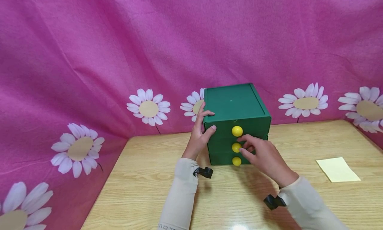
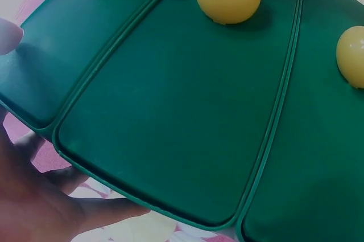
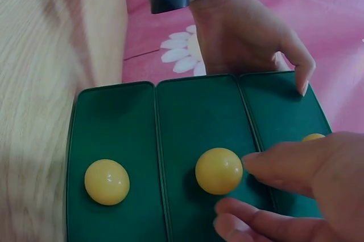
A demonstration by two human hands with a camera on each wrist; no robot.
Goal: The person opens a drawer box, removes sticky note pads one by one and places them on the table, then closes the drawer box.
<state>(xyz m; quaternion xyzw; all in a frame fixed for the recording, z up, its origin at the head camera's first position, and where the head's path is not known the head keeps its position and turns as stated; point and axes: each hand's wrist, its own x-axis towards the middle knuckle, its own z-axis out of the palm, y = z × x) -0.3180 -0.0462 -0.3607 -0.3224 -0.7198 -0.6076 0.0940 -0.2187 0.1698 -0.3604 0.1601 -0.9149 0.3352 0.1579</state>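
Observation:
A green three-drawer unit (image 1: 237, 105) stands on the table, its drawers closed and a round yellow knob on each. My left hand (image 1: 198, 137) holds its upper left corner, thumb on the top drawer's front and the other fingers at the top and left side. At the middle drawer, my right hand (image 1: 264, 155) has its fingertips spread beside the middle knob (image 3: 219, 171). One fingertip is right at the knob's edge, another just below it in the right wrist view. The top knob (image 1: 237, 131) is above that hand, the bottom knob (image 3: 107, 182) below.
A pale yellow pad of sticky notes (image 1: 338, 170) lies on the wooden table (image 1: 155, 176) to the right. Behind and to the left hangs a pink cloth (image 1: 179, 40) with white daisies. Black camera mounts (image 1: 274, 202) sit at both wrists.

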